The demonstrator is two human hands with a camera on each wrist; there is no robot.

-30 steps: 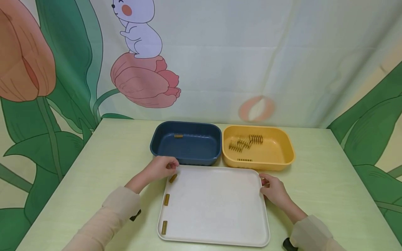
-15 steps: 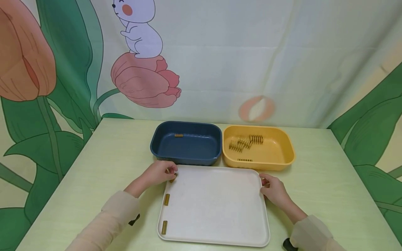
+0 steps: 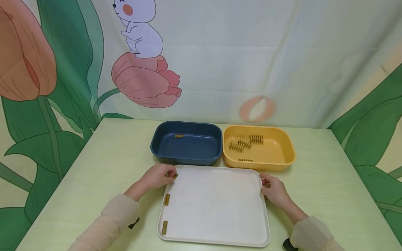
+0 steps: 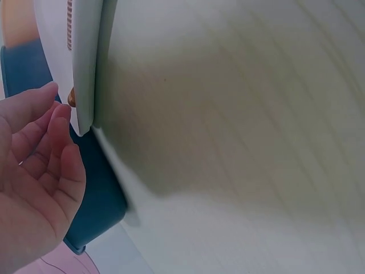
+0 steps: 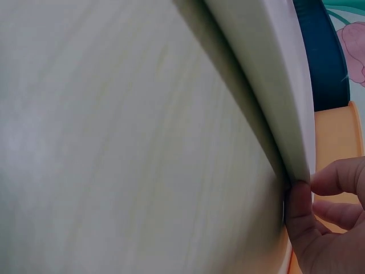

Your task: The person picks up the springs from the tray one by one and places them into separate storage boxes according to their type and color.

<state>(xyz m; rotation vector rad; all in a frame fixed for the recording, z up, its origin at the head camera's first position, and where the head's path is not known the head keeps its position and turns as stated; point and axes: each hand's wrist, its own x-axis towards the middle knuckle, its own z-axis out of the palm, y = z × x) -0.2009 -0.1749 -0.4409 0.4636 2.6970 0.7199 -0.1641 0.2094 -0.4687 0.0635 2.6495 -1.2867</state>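
Observation:
A white rectangular tray (image 3: 216, 205) lies on the table. At its far left corner, my left hand (image 3: 159, 175) pinches a small brass-coloured coil spring (image 3: 175, 176), with thumb and fingers drawn together. The fingers cover part of that spring; in the left wrist view its end (image 4: 72, 97) shows just past the fingertips. Two more springs lie along the tray's left side, one midway (image 3: 167, 199) and one near the front corner (image 3: 164, 227). On the opposite side my right hand (image 3: 275, 190) grips the tray's rim near the far right corner, thumb and fingers on the edge.
Behind the tray stand a dark blue bin (image 3: 188, 162) holding one small spring (image 3: 179, 136) and, right beside it, a yellow bin (image 3: 263, 165) holding several larger springs (image 3: 243, 142). A printed curtain (image 3: 213, 62) hangs behind the pale green table (image 3: 326, 167).
My left hand has come down slightly from the tray's corner onto the far left spring, and its fingers now close around and partly cover it. The right hand has stayed on the rim.

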